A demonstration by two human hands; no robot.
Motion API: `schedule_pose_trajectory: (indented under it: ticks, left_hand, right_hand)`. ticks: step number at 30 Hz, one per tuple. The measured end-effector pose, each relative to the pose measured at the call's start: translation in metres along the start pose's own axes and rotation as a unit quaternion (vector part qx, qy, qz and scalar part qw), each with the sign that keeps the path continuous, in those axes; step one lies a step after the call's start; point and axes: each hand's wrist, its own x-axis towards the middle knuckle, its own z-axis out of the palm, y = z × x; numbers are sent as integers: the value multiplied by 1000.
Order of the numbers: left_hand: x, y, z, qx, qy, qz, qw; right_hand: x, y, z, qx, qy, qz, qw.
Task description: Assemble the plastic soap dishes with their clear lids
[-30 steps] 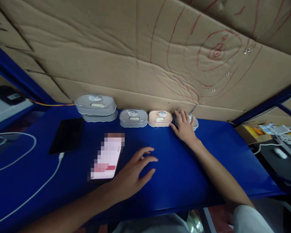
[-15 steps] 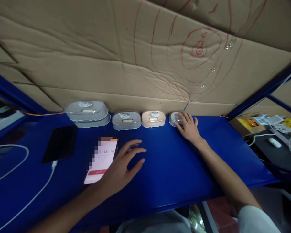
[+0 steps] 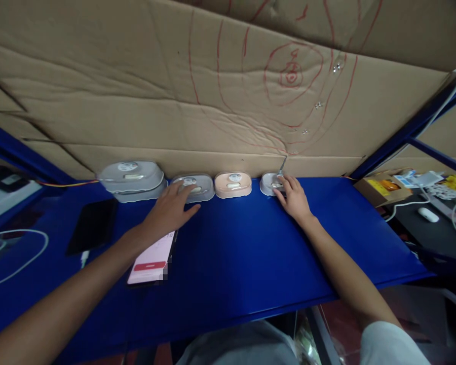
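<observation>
My left hand (image 3: 175, 204) is over the near left edge of a grey lidded container (image 3: 203, 188), fingers apart on or just above its lid. At the right end of the row, my right hand (image 3: 294, 197) rests its fingertips on a smaller grey container (image 3: 268, 183), thumb at its front and fingers on top. Between the hands sits a peach container (image 3: 233, 185) with a round sticker, touched by neither. Two grey containers (image 3: 131, 177) are stacked at the left end. Under my left wrist lies a lit phone (image 3: 152, 261).
The blue tabletop (image 3: 228, 253) ends at a cardboard wall (image 3: 137, 121) with red curved lines. A dark phone (image 3: 93, 226) with a white cable lies at left. On the right are a cardboard box (image 3: 380, 190) and a white mouse (image 3: 428, 215).
My left hand has moved forward and left, from above the lit phone to the grey container. My right hand stays at the small container. The view has shifted slightly.
</observation>
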Motion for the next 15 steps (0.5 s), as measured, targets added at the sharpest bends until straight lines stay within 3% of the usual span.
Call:
schedule_pose_trajectory:
  ticks: [4, 10, 15]
  left_hand:
    - [3, 13, 8, -3, -1, 32, 999]
    - [-15, 45, 11, 4, -1, 66, 998]
    - [-30, 50, 7, -9, 3, 80, 997]
  right_hand:
    - [-1, 3, -1, 4, -8, 13, 1000]
    - [-2, 18, -5, 10, -20, 35, 999]
    - [-2, 34, -5, -2, -23, 40, 999]
